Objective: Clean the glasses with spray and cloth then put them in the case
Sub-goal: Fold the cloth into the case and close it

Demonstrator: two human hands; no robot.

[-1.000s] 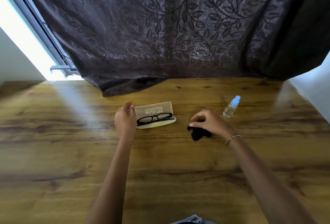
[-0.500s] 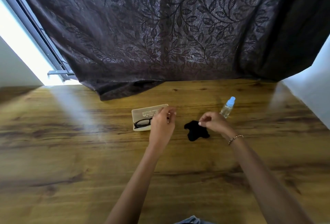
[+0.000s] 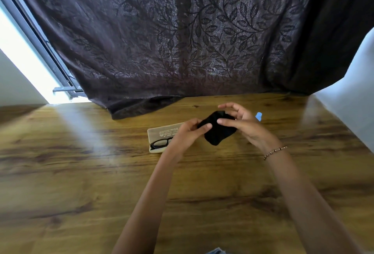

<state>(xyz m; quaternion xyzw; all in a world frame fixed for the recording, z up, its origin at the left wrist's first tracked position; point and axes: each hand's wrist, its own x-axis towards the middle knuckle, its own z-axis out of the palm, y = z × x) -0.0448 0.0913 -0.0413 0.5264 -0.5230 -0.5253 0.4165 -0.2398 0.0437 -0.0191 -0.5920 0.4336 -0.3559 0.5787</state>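
Note:
A black cloth (image 3: 219,132) is held above the wooden table (image 3: 81,183) between both hands. My left hand (image 3: 188,134) pinches its left edge. My right hand (image 3: 242,124) grips its right side, fingers spread over the top. The black-framed glasses (image 3: 159,144) lie in the open beige case (image 3: 162,132) on the table, partly hidden behind my left hand. Only the blue cap of the spray bottle (image 3: 258,116) shows behind my right hand.
A dark leaf-patterned curtain (image 3: 182,41) hangs along the table's far edge, its hem resting on the wood. A bright window with a metal frame (image 3: 40,47) is at the left. A white wall (image 3: 354,102) borders the table on the right.
The cloth lay on the table under my right hand; now both hands hold it up. My left hand moved from the case across to the cloth.

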